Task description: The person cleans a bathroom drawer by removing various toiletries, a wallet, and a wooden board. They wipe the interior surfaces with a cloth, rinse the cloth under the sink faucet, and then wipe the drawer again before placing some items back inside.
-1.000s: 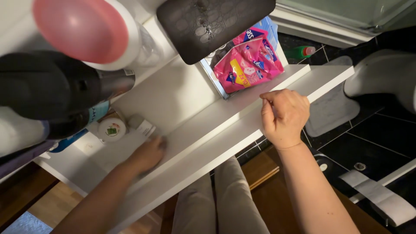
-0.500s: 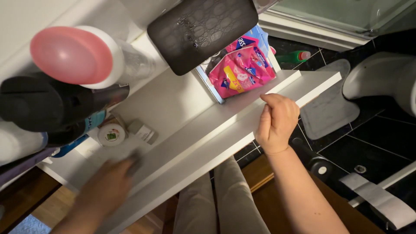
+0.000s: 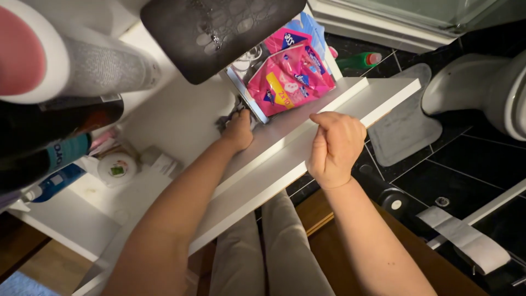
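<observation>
At shelf front | right hand closed on white shelf edge, stiff, firm hold | left hand reaching by pink soft pack, light, crinkly; grip unclear

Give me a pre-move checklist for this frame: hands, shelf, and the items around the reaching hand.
1. Right hand gripping the white shelf front edge: ok.
2. Left hand reaching in beside the clear box: ok.
3. What the left hand holds: cannot tell, fingers hidden.
4. Pink packets contained in the box: ok.
5. Black textured pouch stable above: cannot tell.
</observation>
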